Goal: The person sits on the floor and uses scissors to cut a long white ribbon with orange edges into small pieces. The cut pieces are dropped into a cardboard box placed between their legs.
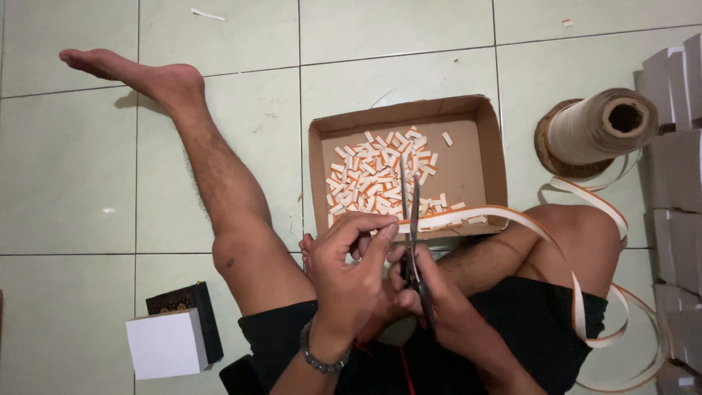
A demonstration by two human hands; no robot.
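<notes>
Down on the pale green tiled floor (409, 44) sits the person, one bare leg stretched out, the other folded, both hands working low in front of the lap. The left hand (349, 274), a beaded bracelet at its wrist, is curled over with thumb and forefinger pinching the end of the long white paper strip with an orange edge (512, 216). The right hand (439, 300) is wrapped shut around the handles of the steel scissors (411, 208), whose blades point away from the body and stand slightly parted, right at the strip's pinched end. The strip runs over the near rim of the shallow brown cardboard box (482, 157), sweeps across the bent knee, then loops down to the floor on the right. Inside the box lies a heap of small white-and-orange cut pieces (376, 179), piled mostly toward its left half. Beyond the knee rests a big roll of the strip on a cardboard core (596, 128). Grey boxes are stacked (676, 146) along the right edge. Near the left thigh, a plain white cube-shaped box (164, 344) leans against a dark patterned box (186, 300).
</notes>
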